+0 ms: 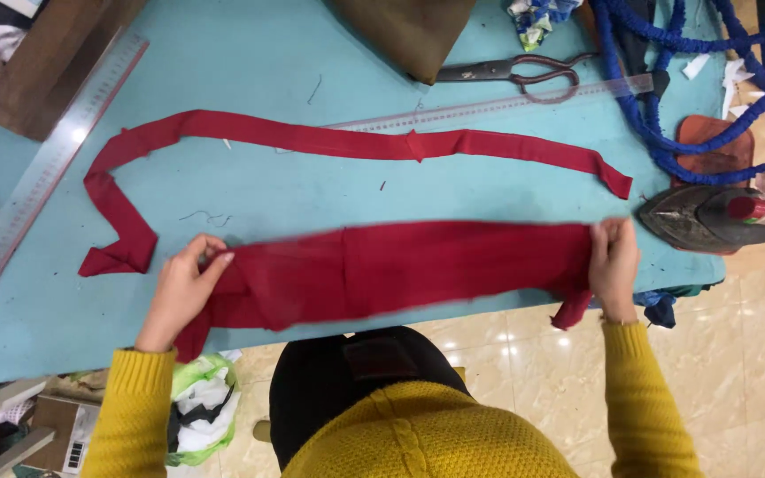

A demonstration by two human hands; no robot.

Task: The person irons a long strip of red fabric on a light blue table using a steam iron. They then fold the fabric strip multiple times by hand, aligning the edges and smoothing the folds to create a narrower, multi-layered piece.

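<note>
Wide red fabric band (400,270) stretched flat along the near edge of the light blue table (250,62), pinched at both ends: left hand (183,288) closed on the bunched left end, right hand (613,261) clamped on the right end, hands well apart. Band blurred, so likely under tension or in motion. Beyond it, a narrow red strip (356,142) lying across the table, curling down and back at its left end close to the left hand. Farther off, a clear ruler (506,104), dark scissors (515,71), a coiled blue cord (666,106) and a clothes iron (710,217) just beside the right hand; a metal ruler (42,177) along the left side. Risks, as judged: band slipping off the near edge, where its right tail already hangs over; uneven pull twisting or skewing the cloth; right wrist brushing the iron if hot; narrow strip's loose end dragged along with the left end of the band.
</note>
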